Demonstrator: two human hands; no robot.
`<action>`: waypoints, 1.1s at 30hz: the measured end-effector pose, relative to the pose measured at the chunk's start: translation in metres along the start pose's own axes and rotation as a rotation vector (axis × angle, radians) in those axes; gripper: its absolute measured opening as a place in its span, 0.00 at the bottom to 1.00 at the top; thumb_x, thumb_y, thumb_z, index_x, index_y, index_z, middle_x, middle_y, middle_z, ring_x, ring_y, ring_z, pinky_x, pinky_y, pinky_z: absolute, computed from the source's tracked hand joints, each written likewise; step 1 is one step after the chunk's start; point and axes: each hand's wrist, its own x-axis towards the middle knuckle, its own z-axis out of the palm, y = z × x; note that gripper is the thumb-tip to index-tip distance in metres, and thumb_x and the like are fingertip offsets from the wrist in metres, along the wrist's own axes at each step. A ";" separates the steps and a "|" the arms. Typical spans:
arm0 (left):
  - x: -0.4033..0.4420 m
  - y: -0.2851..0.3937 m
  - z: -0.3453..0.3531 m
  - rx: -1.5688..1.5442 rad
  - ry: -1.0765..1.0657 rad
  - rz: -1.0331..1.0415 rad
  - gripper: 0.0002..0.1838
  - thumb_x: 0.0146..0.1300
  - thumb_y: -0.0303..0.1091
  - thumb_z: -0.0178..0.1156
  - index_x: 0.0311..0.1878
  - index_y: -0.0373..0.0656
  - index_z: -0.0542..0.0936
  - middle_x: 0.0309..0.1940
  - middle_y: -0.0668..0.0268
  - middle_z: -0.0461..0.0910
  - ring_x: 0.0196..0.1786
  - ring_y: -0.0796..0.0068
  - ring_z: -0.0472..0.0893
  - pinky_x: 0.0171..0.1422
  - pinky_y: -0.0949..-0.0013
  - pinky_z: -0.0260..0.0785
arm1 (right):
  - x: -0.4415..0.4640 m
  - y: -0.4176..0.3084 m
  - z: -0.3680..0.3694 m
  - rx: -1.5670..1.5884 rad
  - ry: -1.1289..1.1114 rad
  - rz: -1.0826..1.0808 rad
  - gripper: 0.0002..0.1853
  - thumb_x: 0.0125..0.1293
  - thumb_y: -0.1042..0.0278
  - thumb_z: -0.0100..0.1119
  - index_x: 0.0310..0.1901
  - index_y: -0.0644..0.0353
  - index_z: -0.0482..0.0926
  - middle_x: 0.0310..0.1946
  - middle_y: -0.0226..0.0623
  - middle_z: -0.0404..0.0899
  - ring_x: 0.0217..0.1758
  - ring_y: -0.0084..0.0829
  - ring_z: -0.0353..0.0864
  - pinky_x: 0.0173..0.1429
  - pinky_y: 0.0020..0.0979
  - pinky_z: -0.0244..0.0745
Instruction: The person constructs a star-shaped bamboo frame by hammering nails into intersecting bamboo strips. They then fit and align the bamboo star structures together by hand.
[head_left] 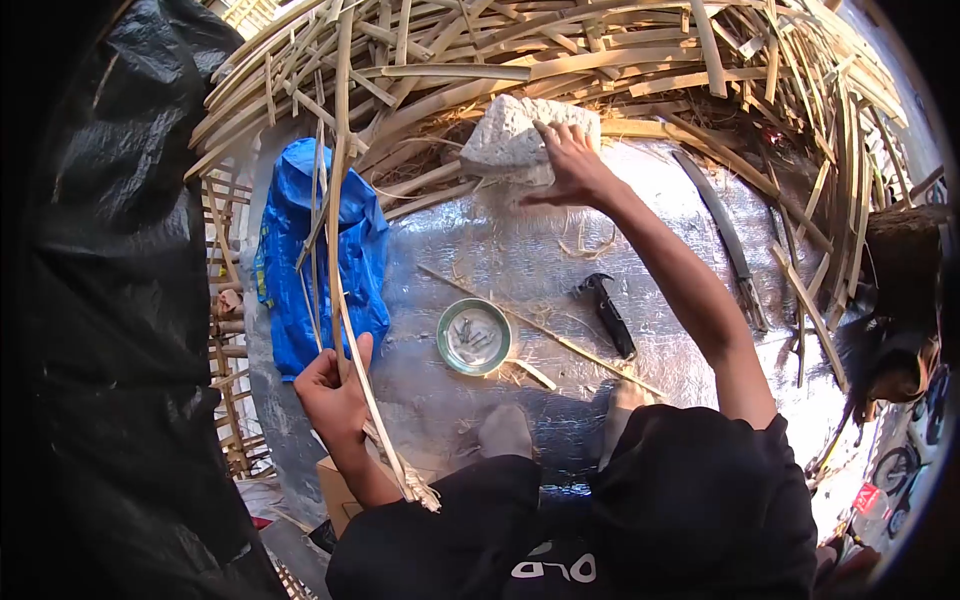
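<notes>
My left hand (338, 400) is closed around long thin bamboo strips (340, 180), which run up past the blue plastic bag (330, 250). At the upper middle, my right hand (577, 172) has its fingers spread, with the fingertips at the right part of a whitish rough block (505, 135). Below it, a green-rimmed bowl (474, 337) holds several small nails. A black-handled hammer (608, 315) lies to the right of the bowl. One thin stick (560, 340) lies slantwise between them on the silvery sheet (430, 260).
A big pile of bamboo strips (640, 65) curves across the top and right side. At the right lies a long blade (718, 220). Black plastic sheeting (120, 300) hangs on the left. My feet rest on the sheet below the bowl and hammer.
</notes>
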 end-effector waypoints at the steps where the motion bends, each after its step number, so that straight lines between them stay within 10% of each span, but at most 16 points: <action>1: 0.002 -0.010 -0.003 -0.012 -0.040 0.047 0.25 0.62 0.43 0.74 0.17 0.44 0.72 0.10 0.78 0.65 0.07 0.89 0.61 0.12 0.76 0.45 | 0.002 0.014 0.012 -0.127 0.138 -0.072 0.59 0.49 0.25 0.71 0.73 0.60 0.62 0.73 0.59 0.59 0.77 0.58 0.57 0.79 0.58 0.56; 9: 0.005 -0.019 0.001 0.036 -0.060 0.025 0.25 0.62 0.43 0.75 0.17 0.45 0.72 0.09 0.78 0.65 0.07 0.89 0.61 0.12 0.77 0.44 | 0.058 0.074 0.018 0.132 0.062 0.262 0.76 0.37 0.06 0.58 0.74 0.70 0.58 0.71 0.59 0.62 0.76 0.51 0.63 0.79 0.44 0.59; 13: -0.004 -0.004 0.003 -0.027 -0.044 -0.031 0.28 0.61 0.38 0.76 0.15 0.45 0.67 0.10 0.77 0.66 0.12 0.92 0.60 0.17 0.77 0.42 | 0.010 0.049 0.025 0.157 0.524 0.021 0.43 0.41 0.38 0.83 0.53 0.58 0.75 0.46 0.41 0.75 0.54 0.41 0.74 0.60 0.45 0.74; 14: -0.003 -0.006 -0.001 -0.036 -0.037 -0.031 0.28 0.61 0.38 0.76 0.15 0.45 0.67 0.10 0.77 0.66 0.12 0.92 0.60 0.17 0.77 0.42 | -0.015 0.033 0.020 0.364 0.344 0.093 0.40 0.41 0.41 0.83 0.50 0.57 0.75 0.44 0.38 0.74 0.53 0.39 0.74 0.63 0.44 0.69; 18: -0.006 -0.013 0.002 0.003 -0.043 -0.021 0.28 0.61 0.38 0.76 0.15 0.44 0.67 0.10 0.76 0.67 0.11 0.91 0.62 0.17 0.77 0.43 | -0.081 -0.065 0.020 0.049 0.404 0.005 0.52 0.45 0.54 0.81 0.69 0.61 0.60 0.59 0.51 0.61 0.63 0.49 0.62 0.67 0.53 0.59; 23: -0.008 -0.016 -0.001 -0.030 -0.048 -0.015 0.28 0.61 0.38 0.76 0.15 0.45 0.67 0.10 0.77 0.67 0.11 0.91 0.62 0.17 0.77 0.43 | -0.031 -0.049 0.016 0.387 0.288 0.113 0.55 0.42 0.51 0.83 0.64 0.76 0.61 0.50 0.57 0.66 0.57 0.51 0.69 0.62 0.44 0.72; 29: -0.013 -0.024 -0.010 -0.050 0.024 -0.023 0.26 0.60 0.38 0.76 0.15 0.46 0.69 0.13 0.83 0.63 0.20 0.95 0.57 0.26 0.77 0.40 | -0.004 -0.057 -0.039 0.216 0.608 -0.217 0.55 0.38 0.45 0.85 0.64 0.71 0.66 0.50 0.54 0.68 0.58 0.52 0.69 0.65 0.48 0.68; 33: -0.010 -0.025 -0.010 -0.030 0.055 -0.032 0.24 0.60 0.39 0.76 0.16 0.45 0.72 0.14 0.82 0.64 0.19 0.94 0.57 0.26 0.77 0.40 | -0.021 -0.071 -0.068 0.359 0.726 -0.062 0.46 0.42 0.54 0.81 0.59 0.68 0.66 0.49 0.54 0.66 0.55 0.51 0.70 0.59 0.49 0.69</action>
